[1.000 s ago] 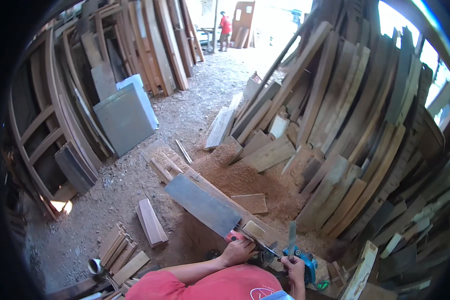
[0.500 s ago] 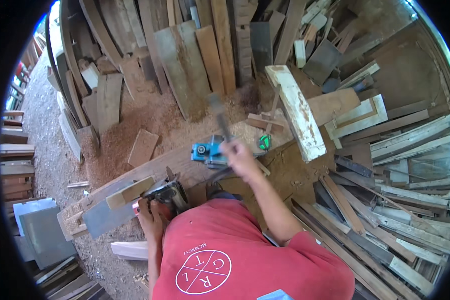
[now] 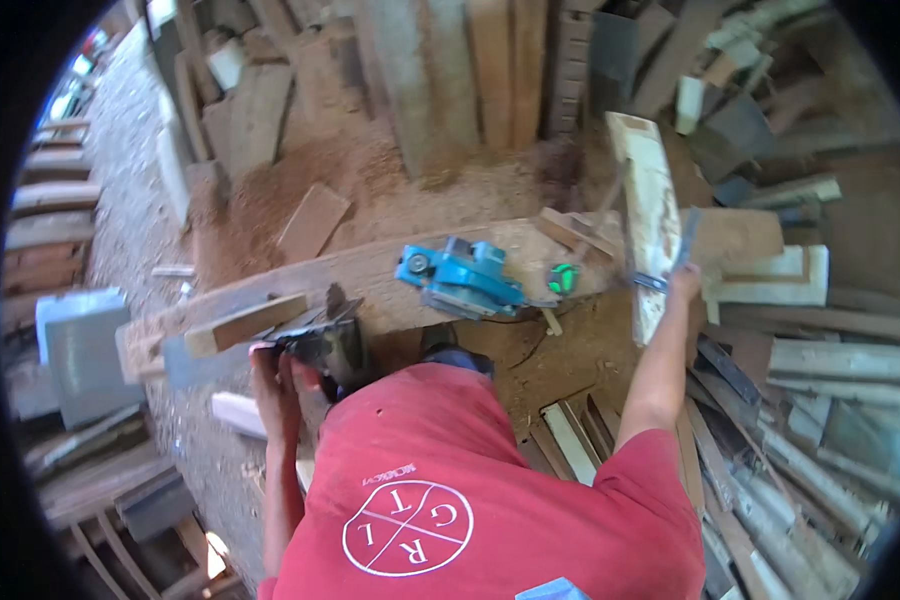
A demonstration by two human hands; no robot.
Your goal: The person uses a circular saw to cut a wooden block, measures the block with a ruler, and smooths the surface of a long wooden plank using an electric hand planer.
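My left hand (image 3: pixel 280 388) is closed around the red and black end of a dark power tool (image 3: pixel 342 350), partly hidden by the hand and blurred. The tool sits at the near edge of a long wooden plank (image 3: pixel 355 268), beside a short wood block (image 3: pixel 245 325). Out to the right, my right hand (image 3: pixel 683 284) grips what looks like a metal square (image 3: pixel 689 238), held over a white, worn board (image 3: pixel 646 180). A blue electric planer (image 3: pixel 465 277) lies on the plank between my hands, with a green tape measure (image 3: pixel 562 278) to its right.
Small wood offcuts (image 3: pixel 575 232) lie by the tape measure. Sawdust (image 3: pixel 360 180) and a loose board (image 3: pixel 313 220) are beyond the plank. Upright boards (image 3: pixel 420 90) stand at the back. Stacked lumber (image 3: pixel 750 490) crowds the right, and a grey box (image 3: pixel 88 350) stands at left.
My right hand has swung right, carrying the metal square from above the planer to the white board. The left hand stays at the power tool. My view has shifted and turned.
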